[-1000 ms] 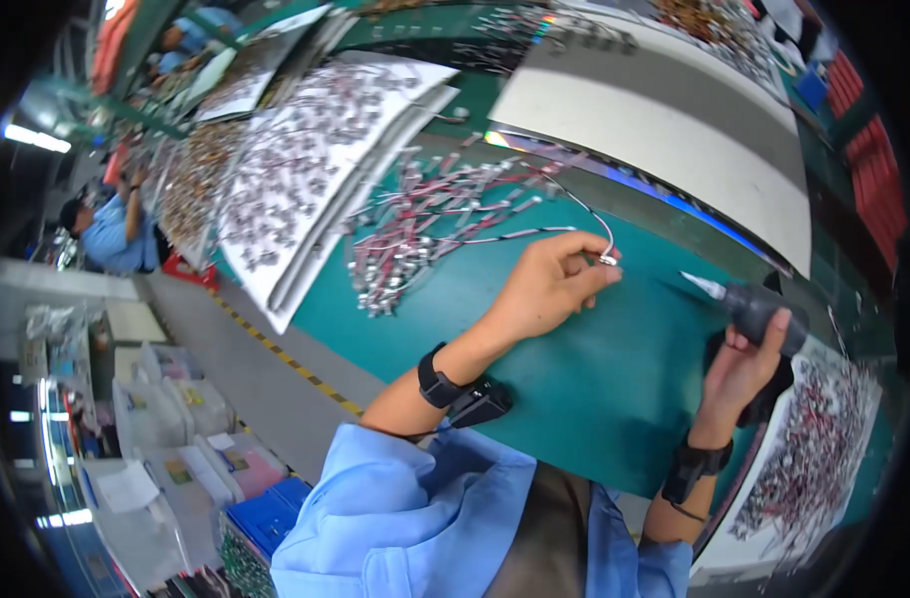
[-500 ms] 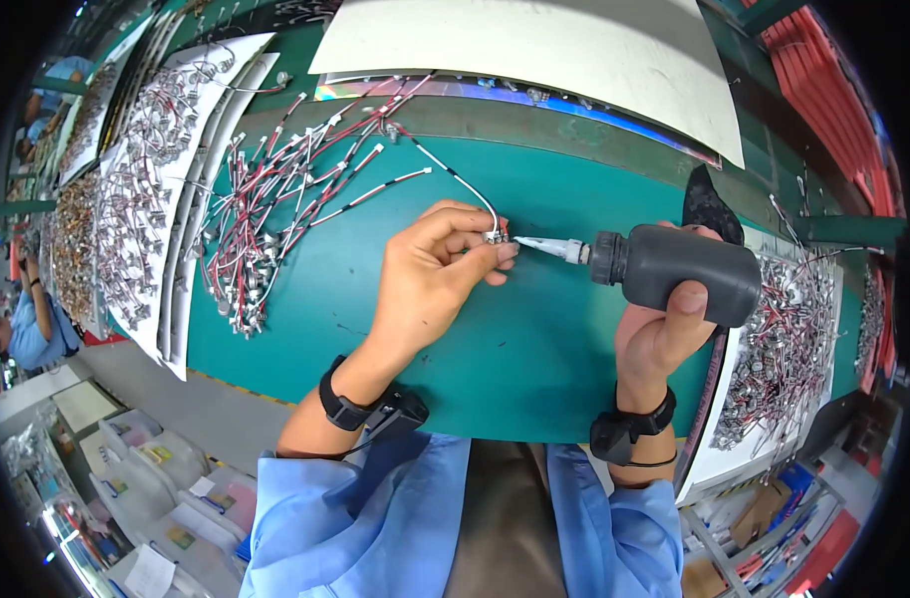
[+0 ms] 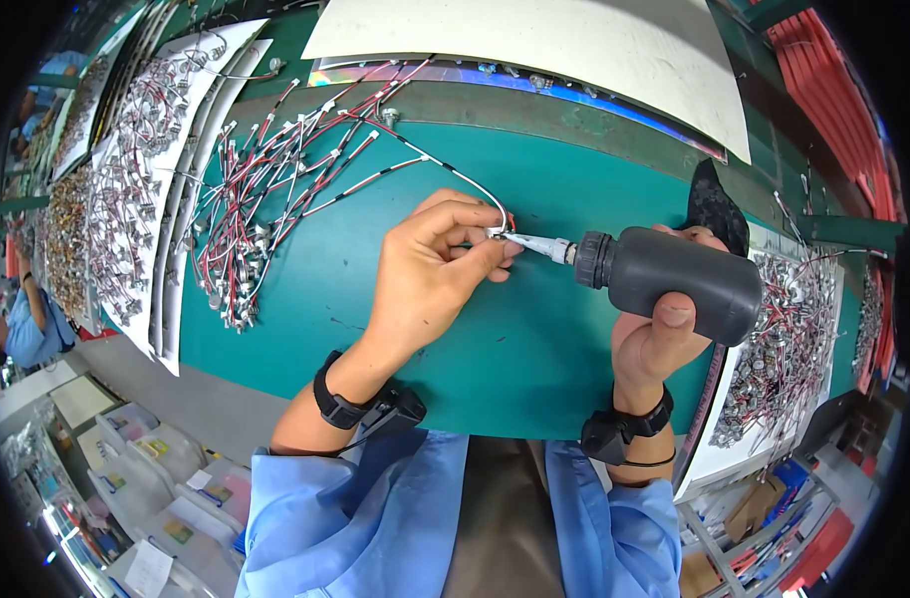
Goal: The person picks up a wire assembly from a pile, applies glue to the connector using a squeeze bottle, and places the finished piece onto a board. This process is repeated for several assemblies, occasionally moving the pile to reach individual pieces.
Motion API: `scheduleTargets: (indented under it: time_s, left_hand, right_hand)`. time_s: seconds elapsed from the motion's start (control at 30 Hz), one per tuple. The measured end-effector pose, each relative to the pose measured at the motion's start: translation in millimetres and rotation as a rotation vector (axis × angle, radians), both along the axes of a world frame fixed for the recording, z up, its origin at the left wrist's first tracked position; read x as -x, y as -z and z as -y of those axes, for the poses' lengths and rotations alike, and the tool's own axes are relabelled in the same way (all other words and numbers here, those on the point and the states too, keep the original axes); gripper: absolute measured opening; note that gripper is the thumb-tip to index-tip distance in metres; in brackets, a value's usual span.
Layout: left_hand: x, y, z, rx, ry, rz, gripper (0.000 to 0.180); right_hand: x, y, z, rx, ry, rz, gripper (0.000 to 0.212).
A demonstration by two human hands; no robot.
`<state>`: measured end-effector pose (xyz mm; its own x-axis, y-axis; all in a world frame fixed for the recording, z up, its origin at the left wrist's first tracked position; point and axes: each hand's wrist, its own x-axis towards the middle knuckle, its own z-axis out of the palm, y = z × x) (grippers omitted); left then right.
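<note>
Above the middle of the green mat (image 3: pixel 515 349), my left hand (image 3: pixel 420 259) pinches a small wired metal component (image 3: pixel 497 232) between thumb and fingers. Its lead (image 3: pixel 462 176), banded white, black and red, arches up toward the far left. My right hand (image 3: pixel 659 344) is wrapped round a dark grey squeeze bottle (image 3: pixel 679 279), tilted nearly sideways. The bottle's translucent tapered nozzle (image 3: pixel 542 245) points left, its tip at the component by my left fingertips. Whether liquid comes out is too small to tell. My fingers partly cover the component.
Left of my hands lies a heap of wired components (image 3: pixel 241 239). White boards loaded with more components stand at the left (image 3: pixel 166 289) and right (image 3: pixel 709 463). A large pale board (image 3: pixel 534 40) spans the far side. Another person (image 3: pixel 36 324) in blue is at far left.
The bottle in my right hand has shifted slightly left, bringing its nozzle further over the component. My left hand keeps its pinch and has hardly moved.
</note>
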<state>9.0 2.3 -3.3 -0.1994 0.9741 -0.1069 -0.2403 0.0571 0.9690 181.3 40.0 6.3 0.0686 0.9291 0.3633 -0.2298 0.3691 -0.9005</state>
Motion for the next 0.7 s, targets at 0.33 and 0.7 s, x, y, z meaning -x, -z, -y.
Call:
scheduleTargets:
  time_s: [0.33, 0.7]
  left_hand:
    - [0.8, -0.9, -0.1, -0.001, -0.015, -0.002, 0.015]
    - [0.9, -2.1, -0.2, 0.008, -0.01, 0.007, 0.015]
  right_hand:
    - [-0.2, -0.1, 0.9, -0.023, -0.037, -0.007, 0.06]
    - [-0.9, 0.5, -0.9, -0.038, -0.012, 0.014, 0.058]
